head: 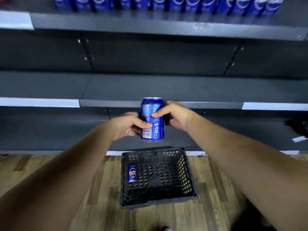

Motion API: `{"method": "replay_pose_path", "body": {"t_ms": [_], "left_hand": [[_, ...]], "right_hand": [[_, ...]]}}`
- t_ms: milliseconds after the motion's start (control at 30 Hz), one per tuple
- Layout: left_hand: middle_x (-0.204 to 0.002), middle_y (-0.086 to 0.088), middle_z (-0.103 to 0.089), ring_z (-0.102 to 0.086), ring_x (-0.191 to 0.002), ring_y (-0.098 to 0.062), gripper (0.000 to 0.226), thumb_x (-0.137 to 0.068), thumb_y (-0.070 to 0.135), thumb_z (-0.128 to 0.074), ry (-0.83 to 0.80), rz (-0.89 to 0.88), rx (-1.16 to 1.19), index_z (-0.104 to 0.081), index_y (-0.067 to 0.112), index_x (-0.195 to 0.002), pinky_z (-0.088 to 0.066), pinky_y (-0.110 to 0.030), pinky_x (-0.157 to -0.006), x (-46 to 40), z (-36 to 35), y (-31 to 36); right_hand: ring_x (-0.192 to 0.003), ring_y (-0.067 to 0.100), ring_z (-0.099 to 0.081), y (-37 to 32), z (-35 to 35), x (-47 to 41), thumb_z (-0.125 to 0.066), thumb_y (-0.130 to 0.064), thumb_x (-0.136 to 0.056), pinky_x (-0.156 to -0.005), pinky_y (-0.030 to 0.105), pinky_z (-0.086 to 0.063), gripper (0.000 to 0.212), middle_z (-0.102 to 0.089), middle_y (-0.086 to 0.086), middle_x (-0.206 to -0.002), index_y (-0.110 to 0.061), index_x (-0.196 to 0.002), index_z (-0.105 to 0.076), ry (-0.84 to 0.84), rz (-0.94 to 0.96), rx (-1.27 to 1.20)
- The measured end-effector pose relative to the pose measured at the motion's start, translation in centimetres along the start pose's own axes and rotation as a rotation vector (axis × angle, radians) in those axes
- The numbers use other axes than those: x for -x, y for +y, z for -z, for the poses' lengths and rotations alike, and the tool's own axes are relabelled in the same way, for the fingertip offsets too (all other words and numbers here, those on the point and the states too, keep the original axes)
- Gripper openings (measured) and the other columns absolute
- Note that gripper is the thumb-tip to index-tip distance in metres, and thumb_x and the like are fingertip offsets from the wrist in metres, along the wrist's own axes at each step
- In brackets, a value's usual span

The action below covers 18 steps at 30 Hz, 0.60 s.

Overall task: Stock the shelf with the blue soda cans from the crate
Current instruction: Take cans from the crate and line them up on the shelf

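Floorboards nearest carry the crate (186, 174), with one can left (132, 173) lying at its left wall. Above it, both hands hold a second can (152, 119) upright in front of the shelves: left hand (126, 125) pinches low on the side, right hand (173, 115) curls round higher up, fingers narrow on the wall. Rigid, smooth and likely weighty if full, it looks best gripped round the middle. Farther off, the middle shelf (150, 90), then the top shelf (166, 25) with its row of cans (166, 4).
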<state>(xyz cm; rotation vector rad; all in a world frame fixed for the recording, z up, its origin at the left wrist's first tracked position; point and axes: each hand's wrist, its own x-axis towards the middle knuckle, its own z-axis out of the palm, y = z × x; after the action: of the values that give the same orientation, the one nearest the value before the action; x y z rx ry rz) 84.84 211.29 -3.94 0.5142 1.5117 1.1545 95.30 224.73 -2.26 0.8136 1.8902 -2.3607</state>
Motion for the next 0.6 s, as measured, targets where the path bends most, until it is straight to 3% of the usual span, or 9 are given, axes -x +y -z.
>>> {"method": "replay_pose_path", "body": {"t_ms": [133,267,433,600], "left_hand": [[-0.107,-0.017,-0.067,-0.065,-0.091,-0.026,0.056,-0.053,0.006,-0.071,0.021,-0.081,-0.056,-0.062,0.003,-0.108,-0.057,-0.028,-0.074,2.6,-0.7,2.9],[-0.098,-0.007,-0.073,-0.069,-0.088,-0.019,0.060,-0.045,0.011,-0.084,0.030,-0.171,-0.117,-0.065,0.013,-0.101,-0.056,-0.027,-0.078,4.3,-1.0,4.4],[-0.082,0.003,-0.073,-0.066,-0.081,-0.016,0.028,-0.072,0.003,-0.076,0.090,-0.272,-0.148,-0.065,0.017,-0.094,-0.052,-0.026,-0.077,5.8,-1.9,6.4],[-0.083,0.001,-0.074,-0.067,-0.081,-0.017,0.037,-0.060,0.013,-0.076,0.097,-0.319,-0.171,-0.066,0.017,-0.095,-0.053,-0.028,-0.078,6.6,-1.9,8.5]], "right_hand": [[-0.079,0.026,-0.063,-3.2,-1.4,2.7,-0.056,0.015,-0.073,-0.081,0.036,-0.052,0.026,-0.065,0.013,-0.085,-0.005,-0.088,-0.062,0.039,0.043,-0.005],[-0.091,0.029,-0.064,-5.0,-2.1,4.0,-0.063,0.013,-0.070,-0.089,0.040,-0.053,0.045,-0.066,0.016,-0.099,0.002,-0.113,-0.057,0.108,0.079,0.016],[-0.093,0.028,-0.065,-7.0,-2.3,5.1,-0.068,0.009,-0.065,-0.084,0.039,-0.054,0.062,-0.067,0.014,-0.103,-0.002,-0.124,-0.052,0.102,0.154,-0.023],[-0.097,0.029,-0.065,-8.7,-2.6,5.7,-0.069,0.006,-0.073,-0.086,0.041,-0.054,0.058,-0.067,0.014,-0.108,-0.005,-0.127,-0.051,0.091,0.218,-0.046]]}}
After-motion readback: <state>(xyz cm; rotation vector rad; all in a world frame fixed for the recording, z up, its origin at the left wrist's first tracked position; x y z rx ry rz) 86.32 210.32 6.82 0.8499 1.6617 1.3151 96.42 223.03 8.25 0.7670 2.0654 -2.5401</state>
